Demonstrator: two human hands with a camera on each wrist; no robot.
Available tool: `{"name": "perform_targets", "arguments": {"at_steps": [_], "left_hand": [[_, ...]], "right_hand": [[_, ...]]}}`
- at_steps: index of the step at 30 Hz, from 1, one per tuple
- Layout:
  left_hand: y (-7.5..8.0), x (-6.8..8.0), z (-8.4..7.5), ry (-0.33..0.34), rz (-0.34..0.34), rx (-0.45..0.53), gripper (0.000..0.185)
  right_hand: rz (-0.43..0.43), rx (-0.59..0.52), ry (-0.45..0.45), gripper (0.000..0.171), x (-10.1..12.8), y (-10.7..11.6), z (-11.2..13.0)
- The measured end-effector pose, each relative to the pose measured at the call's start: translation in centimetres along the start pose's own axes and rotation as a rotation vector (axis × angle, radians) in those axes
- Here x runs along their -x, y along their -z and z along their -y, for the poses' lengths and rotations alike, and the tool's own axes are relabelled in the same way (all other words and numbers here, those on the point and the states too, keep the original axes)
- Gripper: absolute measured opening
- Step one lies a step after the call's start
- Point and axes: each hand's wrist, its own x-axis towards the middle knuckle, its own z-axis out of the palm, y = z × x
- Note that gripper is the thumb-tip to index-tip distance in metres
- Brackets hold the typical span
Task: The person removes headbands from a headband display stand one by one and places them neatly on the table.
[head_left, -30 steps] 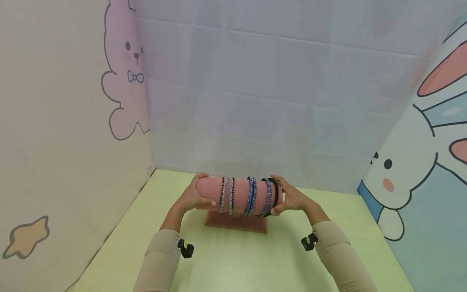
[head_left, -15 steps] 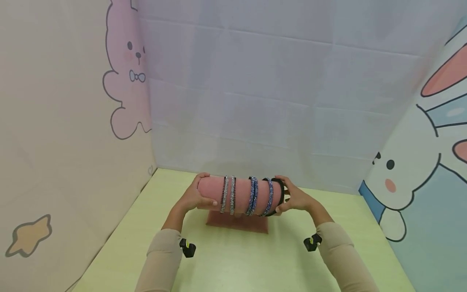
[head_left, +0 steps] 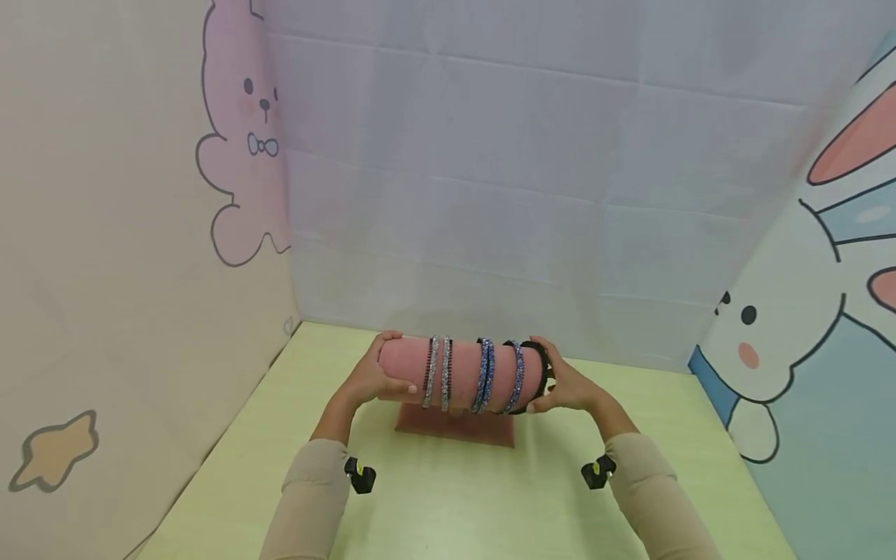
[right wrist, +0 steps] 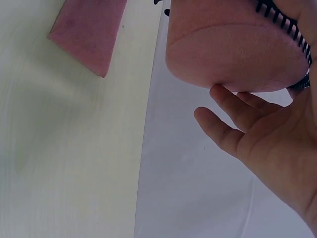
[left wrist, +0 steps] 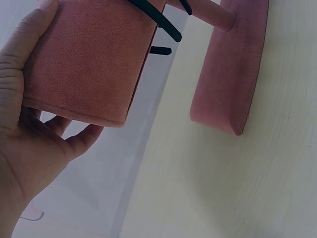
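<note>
The black headband (head_left: 540,372) sits at the right end of a pink velvet roll (head_left: 462,375), the last in a row after a blue glitter band (head_left: 517,376), a pair of blue bands (head_left: 482,375) and a pair of silver bands (head_left: 437,372); the roll stands on a pink base (head_left: 453,427) on the pale green bench (head_left: 448,498), towards the back wall. The right hand (head_left: 568,385) holds the black headband at the roll's end, thumb under and fingers over its arc, and the right wrist view shows the comb teeth of the headband (right wrist: 286,22) lying just at the lip of the roll, with the fingers (right wrist: 233,119) curled loosely below. The left hand (head_left: 372,379) cups the other end of the roll and steadies it, its fingers (left wrist: 74,141) wrapped under the velvet. The step in hand looks like working the black headband at the roll's edge, whether on or off cannot be told from this moment alone. The next move would call for spreading the band's arms a little and keeping it square to the roll, while the left hand braces so the stand does not tip or slide. No brand, label or writing can be read anywhere; the side walls carry only cartoon rabbits (head_left: 777,342) and a star (head_left: 52,451).
</note>
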Motion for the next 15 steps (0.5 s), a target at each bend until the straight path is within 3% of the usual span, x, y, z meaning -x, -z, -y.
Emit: {"name": "perform_targets", "arguments": {"at_steps": [15], "left_hand": [[-0.09,0.15,-0.26,0.008,-0.013,0.001,0.102]], "right_hand": [[-0.012,-0.176,0.020,0.112,0.73,0.26,-0.95]]}}
